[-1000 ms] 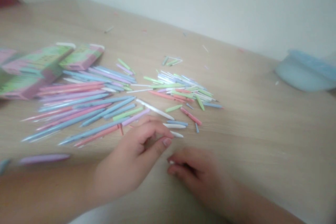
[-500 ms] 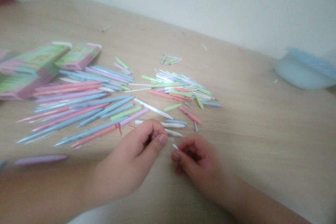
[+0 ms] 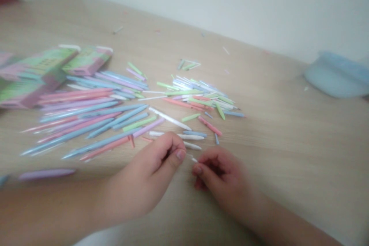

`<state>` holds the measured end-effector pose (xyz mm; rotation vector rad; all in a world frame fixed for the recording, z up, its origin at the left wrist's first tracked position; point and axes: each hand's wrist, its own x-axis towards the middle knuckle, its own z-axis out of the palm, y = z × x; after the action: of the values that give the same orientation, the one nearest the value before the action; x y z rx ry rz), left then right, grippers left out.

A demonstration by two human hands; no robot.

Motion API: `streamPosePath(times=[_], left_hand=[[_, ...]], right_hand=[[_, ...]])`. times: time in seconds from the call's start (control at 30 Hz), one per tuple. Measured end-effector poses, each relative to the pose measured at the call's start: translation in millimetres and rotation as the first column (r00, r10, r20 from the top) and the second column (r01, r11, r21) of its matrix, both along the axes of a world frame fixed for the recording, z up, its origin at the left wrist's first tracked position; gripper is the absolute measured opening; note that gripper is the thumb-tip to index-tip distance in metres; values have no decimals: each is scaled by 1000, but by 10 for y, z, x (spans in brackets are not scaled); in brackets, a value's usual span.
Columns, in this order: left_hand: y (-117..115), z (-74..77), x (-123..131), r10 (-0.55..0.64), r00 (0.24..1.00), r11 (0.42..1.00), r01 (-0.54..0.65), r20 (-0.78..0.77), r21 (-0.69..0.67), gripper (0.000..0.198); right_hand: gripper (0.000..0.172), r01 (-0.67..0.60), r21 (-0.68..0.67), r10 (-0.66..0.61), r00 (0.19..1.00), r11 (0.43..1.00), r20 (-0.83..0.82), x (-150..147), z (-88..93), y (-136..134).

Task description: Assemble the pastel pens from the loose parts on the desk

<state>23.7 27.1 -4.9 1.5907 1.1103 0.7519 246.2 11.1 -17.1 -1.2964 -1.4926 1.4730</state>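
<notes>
My left hand (image 3: 150, 173) rests on the wooden table (image 3: 288, 153), thumb and fingers pinched on one end of a thin white pen piece (image 3: 191, 157). My right hand (image 3: 219, 177) lies just right of it, fingers curled and pinching the other end of that same piece. Just beyond the fingertips lie white pen barrels (image 3: 184, 136). Farther back spreads a pile of pastel pen barrels (image 3: 86, 119) in blue, pink, purple and green, and a smaller heap of short pen parts (image 3: 201, 98).
Green and pink cardboard boxes (image 3: 43, 73) sit at the far left beside the pile. A pale blue plastic tub (image 3: 337, 75) stands at the right near the white wall. A purple pen (image 3: 46, 174) lies alone by my left forearm.
My right hand has lifted from the table and moved up toward my left hand. Both hands now pinch the small white piece between them.
</notes>
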Motion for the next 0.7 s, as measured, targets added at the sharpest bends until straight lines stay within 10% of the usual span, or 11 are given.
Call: streamPosePath(times=[0.7], left_hand=[[-9, 29, 16, -19, 1000, 1000, 19, -3, 4, 30]], right_hand=[[21, 38, 169, -60, 990, 985, 124, 32, 101, 30]])
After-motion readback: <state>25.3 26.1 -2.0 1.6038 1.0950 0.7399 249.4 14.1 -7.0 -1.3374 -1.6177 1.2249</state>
